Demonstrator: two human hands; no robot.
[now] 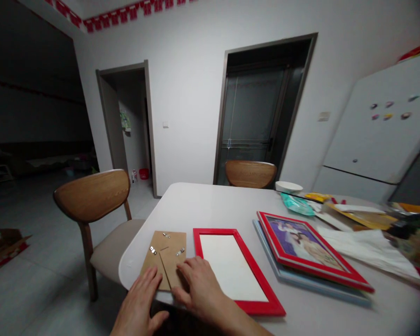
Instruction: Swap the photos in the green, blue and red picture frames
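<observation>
A brown backing board with small metal clips and a slanted slit lies flat near the table's front left edge. My left hand rests on its lower left part, fingers stretched out and thumb apart. On the board's lower right side lies my right hand, fingers slightly bent and thumb apart, next to the red picture frame. Nothing shows gripped in either hand. The frame lies flat with a plain white panel inside it. My right hand and forearm hide part of its lower left side.
On the right, a red-framed photo lies on a light blue frame. Beyond are white paper, a teal packet, a white bowl and other clutter. Wooden chairs stand left and behind the white table.
</observation>
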